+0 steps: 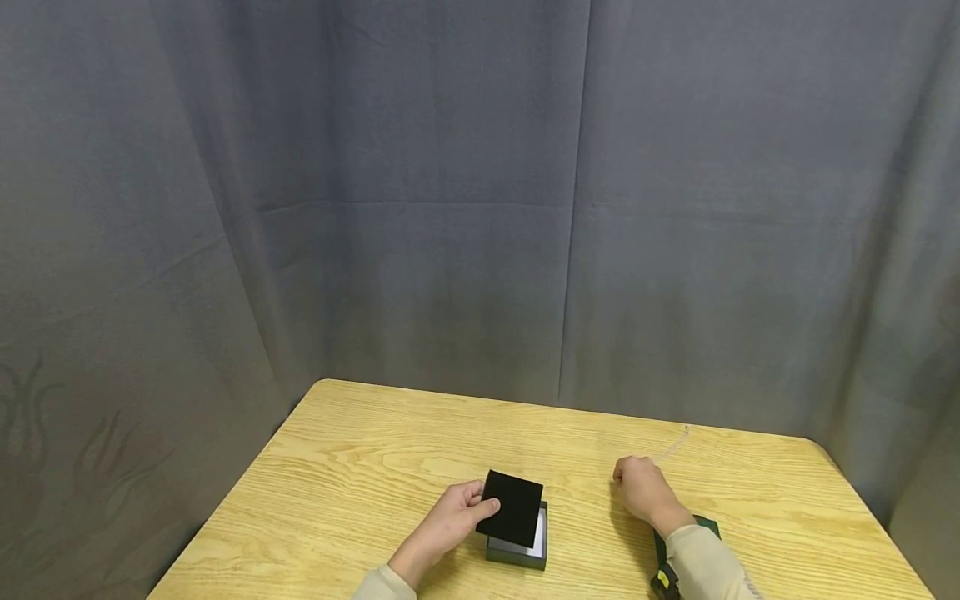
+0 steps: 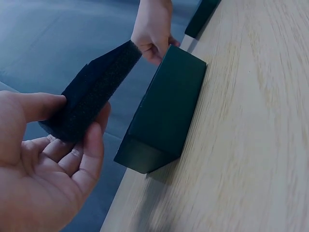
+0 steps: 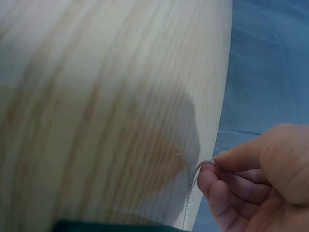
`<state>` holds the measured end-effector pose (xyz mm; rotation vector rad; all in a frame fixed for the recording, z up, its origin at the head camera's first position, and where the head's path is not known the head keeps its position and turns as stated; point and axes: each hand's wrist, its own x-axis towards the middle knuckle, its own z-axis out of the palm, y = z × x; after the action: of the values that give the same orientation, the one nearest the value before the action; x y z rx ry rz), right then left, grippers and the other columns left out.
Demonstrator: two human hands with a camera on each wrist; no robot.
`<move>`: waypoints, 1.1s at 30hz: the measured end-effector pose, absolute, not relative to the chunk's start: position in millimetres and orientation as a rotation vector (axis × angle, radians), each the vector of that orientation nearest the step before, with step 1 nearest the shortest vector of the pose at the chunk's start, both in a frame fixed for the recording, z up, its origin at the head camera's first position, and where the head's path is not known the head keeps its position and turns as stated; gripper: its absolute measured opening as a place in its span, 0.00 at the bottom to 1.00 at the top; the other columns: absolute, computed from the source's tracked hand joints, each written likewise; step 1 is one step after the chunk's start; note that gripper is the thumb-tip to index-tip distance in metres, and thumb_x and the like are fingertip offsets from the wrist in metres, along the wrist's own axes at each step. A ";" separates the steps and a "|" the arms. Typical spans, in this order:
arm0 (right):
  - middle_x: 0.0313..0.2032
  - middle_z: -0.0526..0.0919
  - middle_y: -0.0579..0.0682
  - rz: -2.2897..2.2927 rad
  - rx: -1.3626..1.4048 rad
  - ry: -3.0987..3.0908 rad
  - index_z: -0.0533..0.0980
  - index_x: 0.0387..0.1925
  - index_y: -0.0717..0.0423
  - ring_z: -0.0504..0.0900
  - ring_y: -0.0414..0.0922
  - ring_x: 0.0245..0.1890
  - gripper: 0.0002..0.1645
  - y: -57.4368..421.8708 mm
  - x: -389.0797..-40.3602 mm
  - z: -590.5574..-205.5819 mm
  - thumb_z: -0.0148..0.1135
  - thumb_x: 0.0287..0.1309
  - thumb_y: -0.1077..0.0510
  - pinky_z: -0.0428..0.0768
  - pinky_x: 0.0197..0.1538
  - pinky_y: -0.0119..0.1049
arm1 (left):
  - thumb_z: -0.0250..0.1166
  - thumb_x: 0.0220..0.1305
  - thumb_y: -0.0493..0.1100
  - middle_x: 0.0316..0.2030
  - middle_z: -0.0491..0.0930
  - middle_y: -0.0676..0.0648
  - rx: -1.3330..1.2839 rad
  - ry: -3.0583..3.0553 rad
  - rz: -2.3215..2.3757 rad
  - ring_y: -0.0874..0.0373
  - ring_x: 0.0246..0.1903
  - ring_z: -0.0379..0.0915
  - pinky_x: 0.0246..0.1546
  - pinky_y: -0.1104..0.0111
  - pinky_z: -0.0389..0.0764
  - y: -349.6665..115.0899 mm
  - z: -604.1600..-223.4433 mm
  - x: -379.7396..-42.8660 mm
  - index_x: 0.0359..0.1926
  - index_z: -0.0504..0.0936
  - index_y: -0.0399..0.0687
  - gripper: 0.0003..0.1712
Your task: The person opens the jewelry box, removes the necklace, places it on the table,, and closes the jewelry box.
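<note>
My left hand (image 1: 450, 515) holds a square black foam pad (image 1: 516, 504), thumb on top and fingers beneath. The pad is tilted above an open dark green box (image 1: 517, 560), whose white inside shows past the pad's edge. In the left wrist view the foam (image 2: 91, 92) looks thick and porous, beside the green wall of the box (image 2: 166, 101). To the right, my right hand (image 1: 647, 490) pinches a thin silver chain (image 3: 189, 195) between thumb and index finger. The chain trails down towards the tabletop in the right wrist view.
A dark green box part (image 1: 707, 525) lies by my right forearm, partly hidden under the sleeve. A black band with a yellow patch (image 1: 664, 578) is at the right wrist. Beyond the wooden table (image 1: 390, 433) hangs a grey curtain (image 1: 450, 208).
</note>
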<state>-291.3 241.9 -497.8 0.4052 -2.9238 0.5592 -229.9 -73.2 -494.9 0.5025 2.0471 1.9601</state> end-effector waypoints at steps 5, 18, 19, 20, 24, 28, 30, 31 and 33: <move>0.26 0.81 0.57 0.528 0.445 -2.925 0.78 0.28 0.66 0.78 0.46 0.24 0.05 236.4 -290.9 -501.0 0.59 0.52 0.74 0.77 0.26 0.37 | 0.55 0.69 0.40 0.43 0.83 0.40 0.493 2.049 1.950 0.54 0.44 0.79 0.56 0.55 0.69 -71.7 -493.6 -229.3 0.53 0.76 0.33 0.17; 0.22 0.78 0.51 0.451 0.491 -2.897 0.77 0.24 0.61 0.74 0.43 0.20 0.06 222.9 -285.8 -502.3 0.63 0.51 0.71 0.74 0.24 0.37 | 0.59 0.66 0.40 0.38 0.84 0.42 0.435 2.135 1.933 0.59 0.35 0.80 0.43 0.67 0.74 -69.1 -493.3 -229.7 0.48 0.78 0.37 0.13; 0.22 0.78 0.51 0.443 0.492 -2.897 0.77 0.24 0.60 0.74 0.43 0.20 0.06 222.6 -285.3 -502.3 0.64 0.51 0.71 0.74 0.24 0.37 | 0.59 0.66 0.40 0.38 0.84 0.42 0.433 2.129 1.938 0.59 0.34 0.80 0.43 0.67 0.75 -68.9 -492.9 -229.3 0.48 0.78 0.37 0.13; 0.23 0.79 0.51 0.439 0.495 -2.896 0.77 0.24 0.60 0.75 0.43 0.21 0.06 222.4 -285.0 -502.1 0.64 0.51 0.70 0.74 0.24 0.37 | 0.59 0.66 0.40 0.37 0.84 0.42 0.433 2.130 1.940 0.59 0.33 0.79 0.42 0.68 0.75 -68.6 -492.6 -229.1 0.48 0.78 0.37 0.13; 0.23 0.79 0.50 0.429 0.501 -2.900 0.77 0.24 0.59 0.75 0.43 0.22 0.06 220.7 -284.8 -501.7 0.65 0.51 0.69 0.75 0.26 0.37 | 0.59 0.66 0.40 0.28 0.83 0.47 0.416 2.164 1.923 0.64 0.21 0.69 0.28 0.72 0.69 -67.9 -492.8 -228.5 0.47 0.79 0.38 0.12; 0.26 0.80 0.51 0.439 0.496 -2.909 0.78 0.26 0.60 0.77 0.43 0.23 0.04 218.0 -283.5 -499.3 0.65 0.50 0.69 0.76 0.27 0.38 | 0.59 0.66 0.40 0.22 0.77 0.52 0.409 2.178 1.911 0.63 0.16 0.60 0.21 0.73 0.62 -67.1 -493.6 -228.2 0.47 0.79 0.38 0.12; 0.26 0.81 0.51 0.448 0.489 -2.911 0.79 0.27 0.60 0.77 0.43 0.24 0.03 216.2 -282.1 -497.5 0.65 0.51 0.68 0.76 0.28 0.38 | 0.59 0.66 0.40 0.23 0.79 0.52 0.413 2.176 1.913 0.64 0.18 0.64 0.22 0.73 0.65 -66.8 -494.3 -228.3 0.48 0.79 0.38 0.13; 0.26 0.81 0.51 0.457 0.485 -2.910 0.79 0.27 0.61 0.76 0.42 0.23 0.02 214.9 -281.2 -496.3 0.65 0.52 0.67 0.76 0.27 0.38 | 0.59 0.66 0.40 0.25 0.80 0.51 0.416 2.179 1.913 0.64 0.18 0.64 0.23 0.73 0.65 -66.7 -494.5 -228.3 0.48 0.79 0.38 0.13; 0.26 0.80 0.50 0.483 0.474 -2.907 0.79 0.28 0.60 0.75 0.40 0.22 0.02 211.8 -279.4 -494.2 0.65 0.54 0.65 0.75 0.26 0.36 | 0.59 0.66 0.40 0.24 0.80 0.52 0.419 2.176 1.912 0.64 0.18 0.64 0.24 0.73 0.65 -66.5 -495.0 -228.2 0.49 0.79 0.39 0.13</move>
<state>-279.4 211.8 -494.2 0.4738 -2.9074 0.4826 -228.2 -66.5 -495.0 0.4191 2.1761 1.9125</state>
